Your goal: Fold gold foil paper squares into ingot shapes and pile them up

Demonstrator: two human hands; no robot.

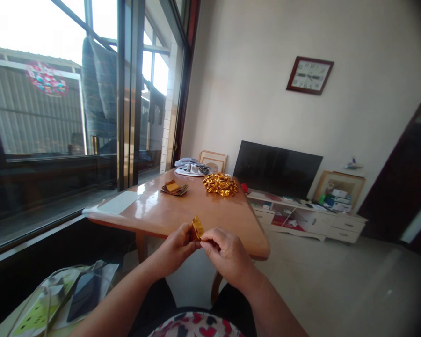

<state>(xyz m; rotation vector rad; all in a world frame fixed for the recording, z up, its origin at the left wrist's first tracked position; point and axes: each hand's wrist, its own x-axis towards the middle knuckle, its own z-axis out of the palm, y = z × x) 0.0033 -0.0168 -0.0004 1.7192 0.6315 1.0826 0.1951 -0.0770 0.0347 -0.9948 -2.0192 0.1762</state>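
Note:
Between my two hands, just over the near edge of the wooden table (168, 213), is a small piece of gold foil paper (197, 226), partly folded and standing up. My left hand (177, 245) pinches it from the left between thumb and fingers. On the right, my right hand (226, 250) is closed with thumb and forefinger on the paper's lower right corner. Farther back on the tabletop lies a stack of flat gold and brown paper sheets (174, 187). To the right of that stack sits a shiny heap of folded gold foil pieces (220, 184).
Folded cloth (191, 167) lies at the table's far end. Beyond it, a television (277, 169) stands on a white cabinet (312, 223). At lower left, a power strip (35, 318) with cables and a dark phone-like device (86, 295) rest on a surface beside the window.

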